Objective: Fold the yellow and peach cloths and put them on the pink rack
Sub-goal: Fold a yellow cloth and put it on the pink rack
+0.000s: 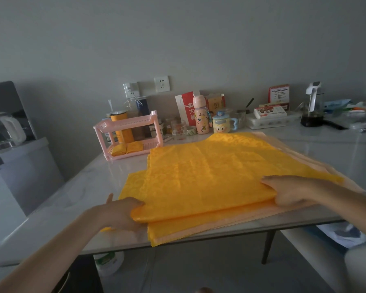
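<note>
Two small folded yellow pieces [127, 148] already lie on the lower shelf of the pink rack [133, 121], which stands at the far left of the table [72, 197]. Most of the work looks still ahead. The yellow cloth [209, 176] is spread wide across the middle of the table and has only one fold in it, a rounded doubled edge along its near side. More yellow shows beneath that edge, and the peach cloth [230, 224] lies flat at the bottom of the pile, seemingly not yet folded.

The left hand [123, 214] grips the left end of the doubled edge. Its fingers curl against the fold and their tips are partly hidden by the fabric. The right hand [290, 192] pinches the right end, with the thumb lying on top of the cloth and the fingers tucked under the fold. The fold runs between the two hands, near the table's near edge.
</note>
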A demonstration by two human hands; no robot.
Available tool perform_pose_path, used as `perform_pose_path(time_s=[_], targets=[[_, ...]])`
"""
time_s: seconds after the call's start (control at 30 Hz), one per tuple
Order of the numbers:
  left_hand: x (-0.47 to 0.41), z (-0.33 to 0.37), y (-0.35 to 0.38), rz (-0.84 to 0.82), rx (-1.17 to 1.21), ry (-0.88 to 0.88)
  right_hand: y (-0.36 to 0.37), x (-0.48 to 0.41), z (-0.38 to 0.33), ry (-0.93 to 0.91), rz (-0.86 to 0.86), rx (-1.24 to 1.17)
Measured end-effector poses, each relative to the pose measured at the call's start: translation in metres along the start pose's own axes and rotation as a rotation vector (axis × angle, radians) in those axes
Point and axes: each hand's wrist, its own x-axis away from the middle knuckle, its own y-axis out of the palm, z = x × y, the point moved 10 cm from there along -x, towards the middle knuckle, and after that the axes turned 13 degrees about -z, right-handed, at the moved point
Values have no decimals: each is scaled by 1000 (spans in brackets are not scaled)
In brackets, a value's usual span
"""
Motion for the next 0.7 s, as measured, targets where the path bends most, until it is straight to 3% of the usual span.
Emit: perform_pose_path(time_s=[0.07,0.17,0.27,0.4,0.57,0.7], targets=[[0,-1,5,52,-58,-13,3,2,-2,-16,55,26],[-4,-13,15,148,55,28,-2,6,0,-70,175,44],[9,-17,16,226,290,149,-5,11,9,-112,207,-77],[43,-32,2,317,311,218,-13,24,21,-164,182,-159],[63,-75,-10,367,766,272,-39,38,34,-228,239,-303],[35,-103,10,396,1283,198,-51,35,53,-191,376,-636]])
